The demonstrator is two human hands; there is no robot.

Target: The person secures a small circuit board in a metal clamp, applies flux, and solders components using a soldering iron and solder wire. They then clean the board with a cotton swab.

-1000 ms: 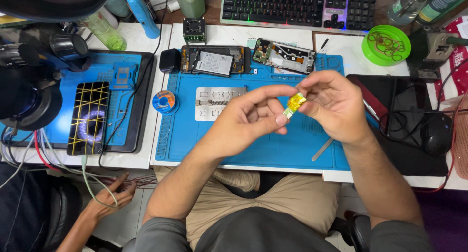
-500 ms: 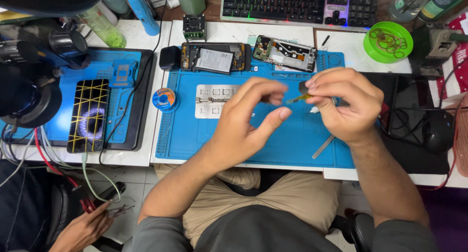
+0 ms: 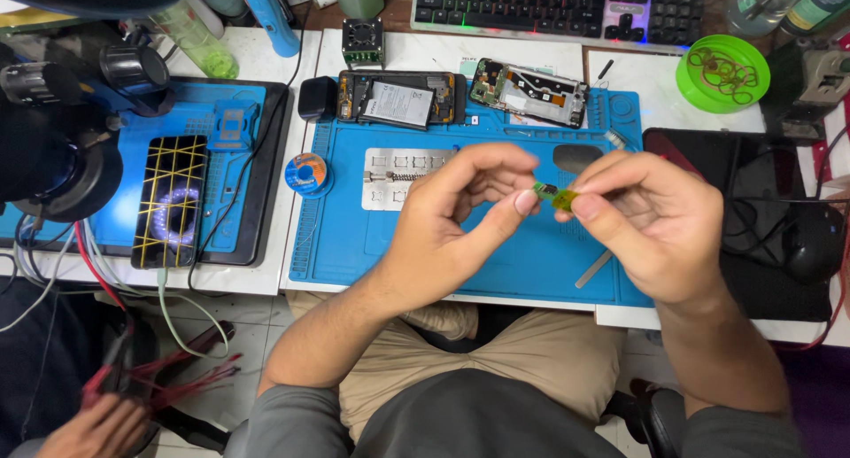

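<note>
Left hand (image 3: 447,219): fingertips pinching one end of the small green circuit strip (image 3: 555,194), mid-frame.
Right hand (image 3: 651,219): pinching its other end.
Progress: opened phone (image 3: 403,97) and stripped phone frame (image 3: 529,90) lie apart on the blue mat (image 3: 354,236); strip not yet fitted.

White workbench (image 3: 620,77), tiled floor (image 3: 221,312) below, black chair (image 3: 660,414)

Grey sleeves pushed up above the elbows, khaki trousers, bare forearms.

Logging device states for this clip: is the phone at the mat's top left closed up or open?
Open. The phone lies with its back cover off, its battery exposed, on the blue mat.
</note>
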